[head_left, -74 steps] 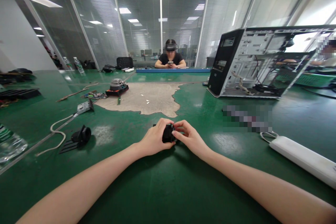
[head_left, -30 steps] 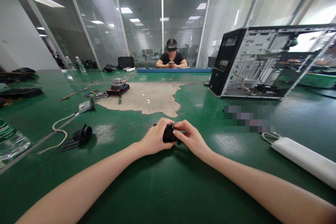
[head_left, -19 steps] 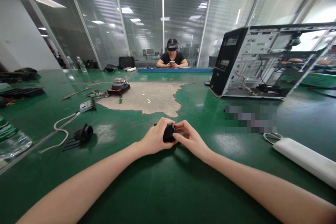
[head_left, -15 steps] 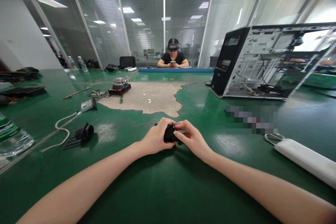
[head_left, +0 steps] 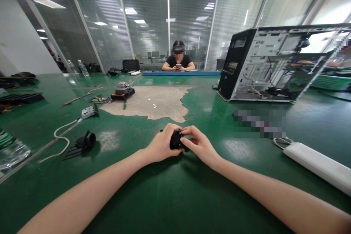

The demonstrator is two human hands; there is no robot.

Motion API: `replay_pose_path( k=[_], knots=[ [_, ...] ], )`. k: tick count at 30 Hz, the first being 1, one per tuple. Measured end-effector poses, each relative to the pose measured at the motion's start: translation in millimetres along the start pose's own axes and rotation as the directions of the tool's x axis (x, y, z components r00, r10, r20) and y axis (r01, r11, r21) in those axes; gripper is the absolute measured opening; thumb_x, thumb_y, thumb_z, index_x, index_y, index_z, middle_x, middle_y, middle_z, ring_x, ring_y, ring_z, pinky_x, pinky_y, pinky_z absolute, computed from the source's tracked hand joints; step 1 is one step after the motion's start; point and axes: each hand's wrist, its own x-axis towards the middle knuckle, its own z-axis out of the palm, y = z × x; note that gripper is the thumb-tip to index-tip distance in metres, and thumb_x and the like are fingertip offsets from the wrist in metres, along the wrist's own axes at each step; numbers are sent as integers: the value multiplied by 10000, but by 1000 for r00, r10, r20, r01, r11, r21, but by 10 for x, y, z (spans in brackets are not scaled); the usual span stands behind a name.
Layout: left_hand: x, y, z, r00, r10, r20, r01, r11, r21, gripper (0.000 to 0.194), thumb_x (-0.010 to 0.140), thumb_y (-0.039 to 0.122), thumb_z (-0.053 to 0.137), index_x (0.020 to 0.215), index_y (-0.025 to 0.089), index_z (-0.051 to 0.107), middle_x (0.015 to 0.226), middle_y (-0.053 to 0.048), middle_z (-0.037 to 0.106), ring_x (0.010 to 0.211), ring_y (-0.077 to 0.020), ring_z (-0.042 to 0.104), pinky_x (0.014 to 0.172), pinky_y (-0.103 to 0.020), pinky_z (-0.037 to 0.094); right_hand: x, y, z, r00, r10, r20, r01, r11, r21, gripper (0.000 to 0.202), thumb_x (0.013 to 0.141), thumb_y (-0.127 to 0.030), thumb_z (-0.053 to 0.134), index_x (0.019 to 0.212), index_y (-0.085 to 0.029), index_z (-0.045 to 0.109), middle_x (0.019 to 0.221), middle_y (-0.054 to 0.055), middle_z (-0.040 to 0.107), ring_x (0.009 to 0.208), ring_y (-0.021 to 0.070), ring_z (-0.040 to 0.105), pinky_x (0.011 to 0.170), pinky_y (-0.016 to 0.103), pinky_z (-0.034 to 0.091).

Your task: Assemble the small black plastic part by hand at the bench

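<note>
A small black plastic part [head_left: 174, 140], its exact kind unclear, is gripped between my two hands above the green table. My left hand [head_left: 162, 142] wraps round it from the left, thumb at the near side and fingers over the far side. At the part's right end, my right hand [head_left: 201, 144] pinches with thumb and fingertips. The fingers cover much of the part. Left of my hands lies a black plastic piece with a round duct and slats [head_left: 85, 141].
An opened computer case [head_left: 236, 65] stands at the right, a white power strip [head_left: 315, 161] nearer me. A heatsink fan [head_left: 123, 90], a grey cable [head_left: 62, 137] and a water bottle [head_left: 12, 150] are leftward. Across the table [head_left: 164, 204] sits a person [head_left: 179, 60] holding a phone.
The view has shifted slightly, so the surroundings appear a little further left. Both hands keep their hold on the black part, with hardly any finger movement.
</note>
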Motion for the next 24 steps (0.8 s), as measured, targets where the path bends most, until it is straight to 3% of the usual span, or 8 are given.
replay_pose_path(
  k=[6,10,17,20,24],
  knots=[
    [5,5,-5,1000,3,4,-3,1000,-9,550,625,279,626,1096,242,343,1041,-26,447,908,-194,508,752,-340,448,23,32,5,997,73,-10,-73,997,29,165,729,-249,555,870,-195,488,904,32,543,906,167,539,668,274,485],
    [6,-8,11,1000,6,-3,-5,1000,1,551,627,295,627,1094,238,341,1051,-31,445,908,-195,508,752,-340,449,24,44,11,984,171,41,-172,984,40,170,733,-264,544,867,-185,476,851,22,547,755,138,560,618,275,488],
    [2,-6,11,1000,4,-4,-4,1000,3,560,623,274,625,1100,237,336,1048,-29,445,912,-192,504,752,-335,450,-16,-32,7,999,-39,-8,39,998,-50,104,734,-224,544,830,-200,508,946,31,508,906,156,520,660,254,483],
    [3,-1,4,1000,1,-2,-1,1000,-3,565,619,271,628,1102,243,337,1045,-24,447,913,-191,505,761,-338,445,-4,-14,5,999,-32,-14,32,999,-34,97,739,-241,538,821,-198,507,939,30,512,905,156,523,672,260,484],
    [2,0,1,1000,-4,-1,4,1000,-6,553,619,281,629,1093,242,347,1036,-23,448,903,-191,508,748,-334,445,22,31,12,997,77,-8,-77,997,27,186,717,-256,561,869,-201,470,902,26,533,904,163,530,664,272,487]
  ],
)
